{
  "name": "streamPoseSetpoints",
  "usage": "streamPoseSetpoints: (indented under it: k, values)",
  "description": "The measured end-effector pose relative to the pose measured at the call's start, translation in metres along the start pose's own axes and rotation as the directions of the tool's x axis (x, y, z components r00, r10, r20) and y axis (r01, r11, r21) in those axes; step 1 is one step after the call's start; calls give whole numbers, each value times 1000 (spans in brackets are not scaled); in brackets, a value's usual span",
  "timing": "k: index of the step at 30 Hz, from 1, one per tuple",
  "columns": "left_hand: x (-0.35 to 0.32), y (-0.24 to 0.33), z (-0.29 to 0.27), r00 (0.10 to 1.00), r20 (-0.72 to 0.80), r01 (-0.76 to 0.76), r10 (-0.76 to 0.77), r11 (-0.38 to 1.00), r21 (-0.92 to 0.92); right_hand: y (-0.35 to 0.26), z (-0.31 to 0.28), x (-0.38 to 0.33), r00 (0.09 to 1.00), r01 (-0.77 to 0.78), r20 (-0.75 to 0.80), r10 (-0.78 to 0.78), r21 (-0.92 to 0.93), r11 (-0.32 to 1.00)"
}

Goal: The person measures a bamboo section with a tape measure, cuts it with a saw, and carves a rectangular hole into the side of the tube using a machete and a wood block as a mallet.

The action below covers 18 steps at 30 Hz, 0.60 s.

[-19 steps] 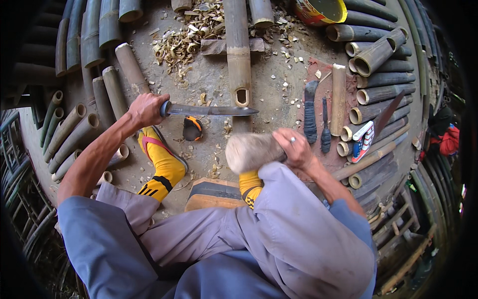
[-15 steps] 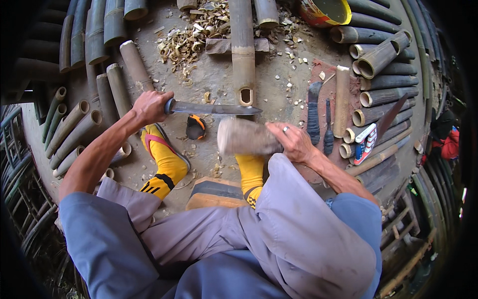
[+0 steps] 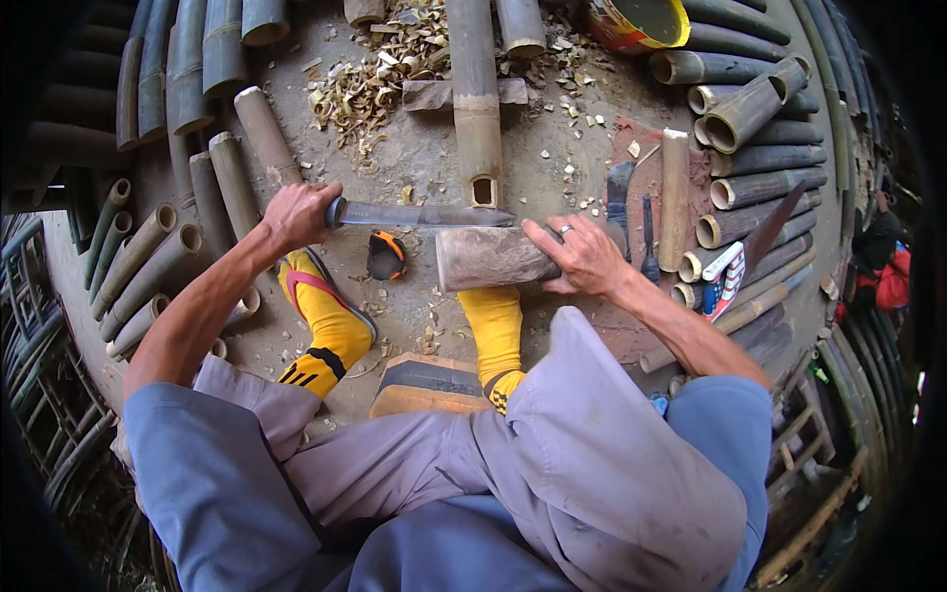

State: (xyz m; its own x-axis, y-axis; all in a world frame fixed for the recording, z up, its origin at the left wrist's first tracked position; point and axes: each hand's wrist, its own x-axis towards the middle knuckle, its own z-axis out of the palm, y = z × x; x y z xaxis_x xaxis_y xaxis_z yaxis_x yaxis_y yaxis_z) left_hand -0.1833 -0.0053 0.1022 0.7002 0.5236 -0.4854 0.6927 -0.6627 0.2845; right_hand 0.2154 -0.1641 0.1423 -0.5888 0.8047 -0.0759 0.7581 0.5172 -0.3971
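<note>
My left hand (image 3: 301, 212) is closed around the handle of a long knife (image 3: 424, 215), its blade pointing right. The blade lies across the near end of a bamboo pole (image 3: 476, 118), just below a squarish dark hole (image 3: 483, 190). In my right hand (image 3: 584, 257) is a thick wooden mallet (image 3: 493, 259), rough and greyish, held level just on my side of the blade. Whether mallet and blade touch, I cannot tell. Beneath the pole lies a flat block (image 3: 428, 95) as a support.
Pale bamboo chips (image 3: 360, 94) are heaped at the far side. A tape measure (image 3: 387, 255) lies between my feet. On the right are a dark-handled blade (image 3: 619, 192), a handsaw (image 3: 727, 276), several bamboo tubes (image 3: 769, 189) and a bucket (image 3: 641, 25) of liquid.
The mallet, blurred before, now shows sharply and sits slightly farther right. My right hand has shifted a little up and right. The knife has stayed nearly in place.
</note>
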Motion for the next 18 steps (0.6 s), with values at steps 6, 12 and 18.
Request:
streamPoseSetpoints:
  k: [6,12,18]
  values:
    - [-4,1,5,1000,-24,-10,10,1000,-23,-38,-9,-4,881,429,-281,-381,131,894]
    - [-2,3,2,1000,-27,9,-10,1000,-23,-23,-3,6,998,-49,40,42,190,981]
    - [0,2,2,997,-75,1,-2,1000,-18,-6,4,13,993,-114,23,112,145,983]
